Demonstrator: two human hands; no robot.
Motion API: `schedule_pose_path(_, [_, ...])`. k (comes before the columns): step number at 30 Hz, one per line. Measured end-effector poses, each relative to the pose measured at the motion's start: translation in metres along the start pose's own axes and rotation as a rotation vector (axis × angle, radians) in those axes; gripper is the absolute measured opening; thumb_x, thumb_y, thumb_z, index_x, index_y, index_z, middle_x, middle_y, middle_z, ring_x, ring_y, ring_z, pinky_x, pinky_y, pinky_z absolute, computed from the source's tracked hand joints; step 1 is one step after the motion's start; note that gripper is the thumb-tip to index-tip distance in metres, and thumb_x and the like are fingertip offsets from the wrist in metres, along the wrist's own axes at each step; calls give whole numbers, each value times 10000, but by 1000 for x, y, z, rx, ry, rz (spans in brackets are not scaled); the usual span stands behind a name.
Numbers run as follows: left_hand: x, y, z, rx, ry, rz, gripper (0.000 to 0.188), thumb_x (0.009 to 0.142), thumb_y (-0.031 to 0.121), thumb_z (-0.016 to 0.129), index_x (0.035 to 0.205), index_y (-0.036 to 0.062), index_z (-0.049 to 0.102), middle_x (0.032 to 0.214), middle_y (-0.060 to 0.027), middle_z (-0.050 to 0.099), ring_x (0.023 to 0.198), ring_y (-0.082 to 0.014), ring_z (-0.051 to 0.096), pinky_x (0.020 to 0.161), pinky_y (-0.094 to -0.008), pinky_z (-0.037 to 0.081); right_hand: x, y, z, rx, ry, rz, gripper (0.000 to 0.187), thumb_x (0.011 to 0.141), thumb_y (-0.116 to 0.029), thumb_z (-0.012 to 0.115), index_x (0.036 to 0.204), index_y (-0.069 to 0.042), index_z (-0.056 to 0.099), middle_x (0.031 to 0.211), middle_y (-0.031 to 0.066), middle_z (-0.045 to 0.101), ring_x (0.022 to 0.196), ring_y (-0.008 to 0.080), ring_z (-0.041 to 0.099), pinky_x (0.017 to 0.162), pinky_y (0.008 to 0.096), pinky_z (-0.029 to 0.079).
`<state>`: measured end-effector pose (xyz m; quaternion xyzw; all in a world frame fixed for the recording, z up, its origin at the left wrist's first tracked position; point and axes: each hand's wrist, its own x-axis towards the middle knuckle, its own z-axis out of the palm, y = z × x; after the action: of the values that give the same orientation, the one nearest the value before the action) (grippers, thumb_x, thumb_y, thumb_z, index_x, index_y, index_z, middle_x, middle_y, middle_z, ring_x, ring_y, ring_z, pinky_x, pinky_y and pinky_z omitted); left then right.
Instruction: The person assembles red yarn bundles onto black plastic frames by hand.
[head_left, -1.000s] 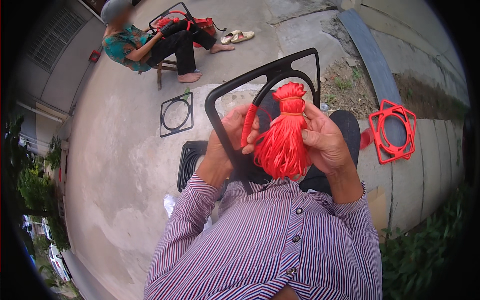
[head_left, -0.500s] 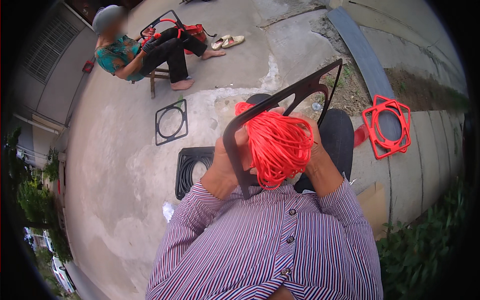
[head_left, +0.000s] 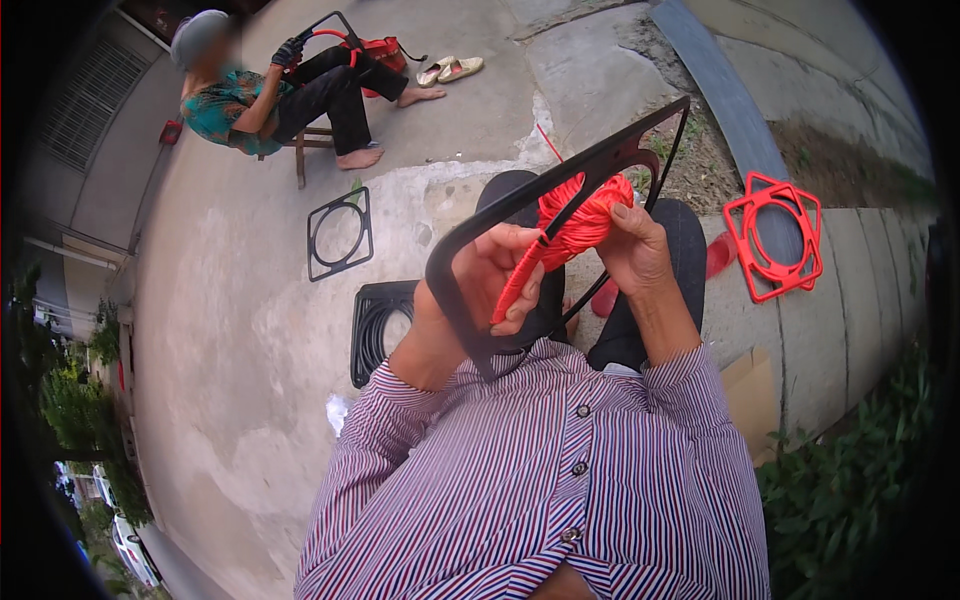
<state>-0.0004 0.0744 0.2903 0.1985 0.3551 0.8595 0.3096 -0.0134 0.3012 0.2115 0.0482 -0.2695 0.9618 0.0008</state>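
A flat black frame with a rounded corner stands tilted across my lap. Red cord is wound closely round a curved part of it, making a wrapped section. My left hand pinches this section, thumb and fingers closed round it. Beyond the frame's bar, my right hand grips a thick bundle of red cord, thumb on its near side. A loose strand of cord sticks out above the bar. The frame hides part of the bundle.
A single black frame lies on the concrete, with a stack of black frames nearer me. Red frames rest at right beside a cardboard piece. Far left, a seated person holds another frame; pale shoes lie nearby.
The cord bundle has moved away from me, to the far side of the frame's bar, in my right hand. The red wrapped section under my left hand has come into sight.
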Motion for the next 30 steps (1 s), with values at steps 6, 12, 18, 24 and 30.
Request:
schedule_pose_path(6, [14, 2, -20, 22, 133, -16, 383, 926, 145, 602, 1275, 55, 472, 824, -157, 543, 544, -181, 528, 361, -254, 397, -21, -22, 35, 249, -319, -80, 601, 772, -384, 752, 1167, -17, 485, 1078, 170, 615, 1109, 376, 565, 1043, 496, 386])
schedule_pose_path(12, [8, 14, -24, 132, 171, 54, 402, 895, 149, 652, 1213, 110, 409, 822, -107, 560, 562, -149, 532, 390, -243, 417, -25, -20, 52, 112, -389, -47, 602, 816, -438, 705, 1188, -12, 498, 1185, 209, 591, 1201, 390, 519, 1086, 525, 329])
schedule_pose_path(18, [-9, 16, -60, 21, 212, 130, 300, 953, 154, 563, 1228, 40, 527, 831, -146, 579, 599, -168, 565, 416, -264, 481, 0, -72, -3, 383, -133, -309, 411, 953, -342, 543, 1249, -58, 562, 1295, 130, 578, 1239, 302, 504, 1102, 534, 310])
schedule_pose_path(24, [-13, 16, -67, -63, 299, 149, 275, 955, 191, 572, 1192, 62, 521, 870, -115, 594, 638, -167, 564, 433, -254, 438, 14, -92, 1, 21, 358, -306, 496, 991, -374, 416, 1358, -40, 430, 1364, 177, 495, 1242, 339, 496, 1067, 514, 382])
schedule_pose_path(30, [4, 10, -20, -57, 475, 80, 528, 977, 438, 477, 1283, 8, 485, 984, -126, 601, 706, -160, 560, 425, -227, 410, -24, -19, 80, -152, -139, 92, 576, 854, -42, 651, 1360, 18, 383, 1219, 151, 590, 1126, 228, 586, 992, 345, 454])
